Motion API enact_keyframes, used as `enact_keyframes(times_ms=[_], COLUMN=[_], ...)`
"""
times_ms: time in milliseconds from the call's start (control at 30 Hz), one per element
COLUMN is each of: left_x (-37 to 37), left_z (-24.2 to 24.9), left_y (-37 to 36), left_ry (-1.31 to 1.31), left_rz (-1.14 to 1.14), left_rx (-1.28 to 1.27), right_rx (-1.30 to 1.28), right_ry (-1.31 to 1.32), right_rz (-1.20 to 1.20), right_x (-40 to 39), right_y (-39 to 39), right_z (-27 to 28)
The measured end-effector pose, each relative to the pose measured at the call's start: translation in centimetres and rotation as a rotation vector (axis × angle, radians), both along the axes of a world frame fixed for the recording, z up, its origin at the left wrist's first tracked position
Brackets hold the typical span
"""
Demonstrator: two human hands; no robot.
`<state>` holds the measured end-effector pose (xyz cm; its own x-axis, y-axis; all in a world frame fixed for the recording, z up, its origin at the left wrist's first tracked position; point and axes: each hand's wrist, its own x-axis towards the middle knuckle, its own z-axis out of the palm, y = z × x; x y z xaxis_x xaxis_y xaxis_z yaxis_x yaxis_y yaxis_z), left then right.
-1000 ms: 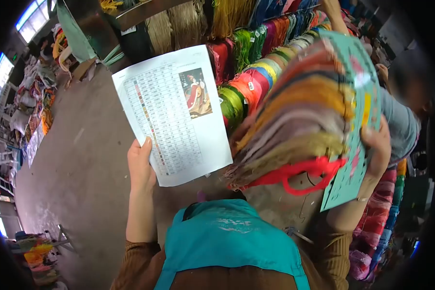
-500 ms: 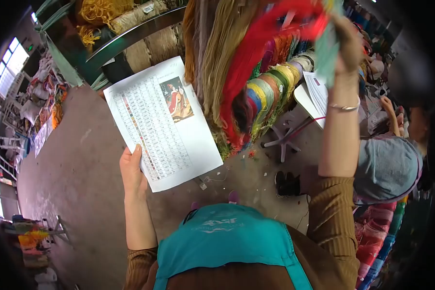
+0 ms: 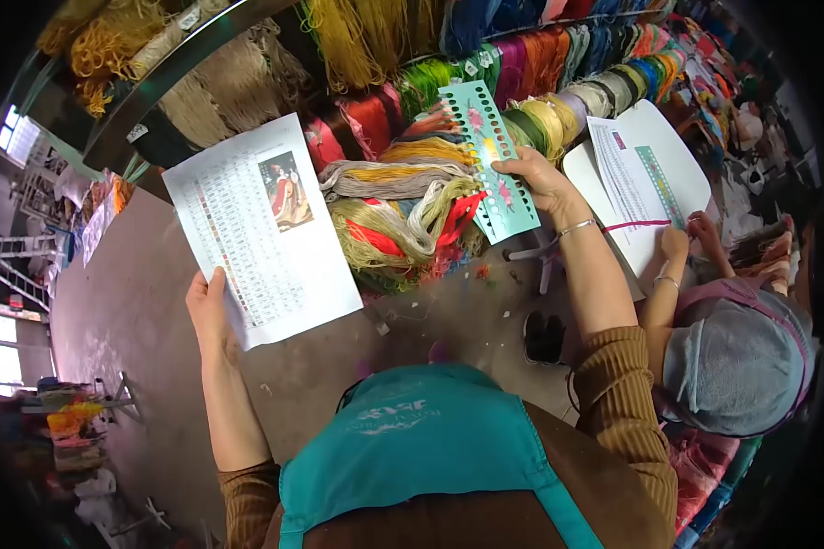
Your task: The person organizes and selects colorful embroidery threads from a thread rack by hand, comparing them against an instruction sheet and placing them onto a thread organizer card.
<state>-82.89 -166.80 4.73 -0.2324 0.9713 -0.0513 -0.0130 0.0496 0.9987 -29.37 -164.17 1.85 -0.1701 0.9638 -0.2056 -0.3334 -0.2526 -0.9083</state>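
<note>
My left hand (image 3: 211, 316) pinches the lower left edge of a white paper sheet (image 3: 325, 265), thumb on top. Printed on it are a table with a column of small colour patches and a picture of a figure in red and white. In my right hand (image 3: 536, 178) is a pale green thread card (image 3: 515, 212) with rows of punched holes and pink flowers, gripped at its right edge. Skeins of thread (image 3: 389, 183) in grey, gold, olive, red and orange run from the card's left edge, bunched beside the sheet.
Racks of coloured thread hanks (image 3: 375, 37) stand ahead. At right, a co-worker in a grey cap (image 3: 737, 366) has hands at a white board (image 3: 696, 156) bearing a printed sheet and another green card. A chair base (image 3: 542, 261) stands on the concrete floor (image 3: 137, 311).
My right hand has come down from high on the right, bringing the thread card and its skeins lower. The skeins now bunch beside the sheet, which has shifted slightly left.
</note>
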Motion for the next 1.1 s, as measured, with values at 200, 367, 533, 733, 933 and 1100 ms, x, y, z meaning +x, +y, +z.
enact_keyframes(times_ms=[200,367,533,733,933,1100], left_x=[-0.5,1.3,0.9,1.9,2.0,3.0], left_z=[-0.5,2.1,0.8,1.8,2.1,3.1], left_y=[0.1,-1.8,-0.6,-1.0,-1.1,-2.0], left_ry=[0.119,-0.147,0.231,0.235,0.158,0.007], left_rz=[0.089,0.054,0.118,0.135,0.137,0.110], left_rx=[-0.042,-0.103,-0.054,-0.001,-0.128,-0.053], right_rx=[0.002,0.011,-0.035,0.150,-0.013,0.007], right_ry=[0.012,-0.042,-0.283,-0.243,-0.361,-0.278], right_rz=[-0.079,-0.114,-0.121,-0.278,-0.162,-0.209], right_x=[-0.2,2.1,4.1,3.6,6.8,7.0], right_y=[0.6,2.2,3.2,3.0,4.1,4.1], right_z=[-1.1,0.4,-0.8,1.8,-0.9,-2.5])
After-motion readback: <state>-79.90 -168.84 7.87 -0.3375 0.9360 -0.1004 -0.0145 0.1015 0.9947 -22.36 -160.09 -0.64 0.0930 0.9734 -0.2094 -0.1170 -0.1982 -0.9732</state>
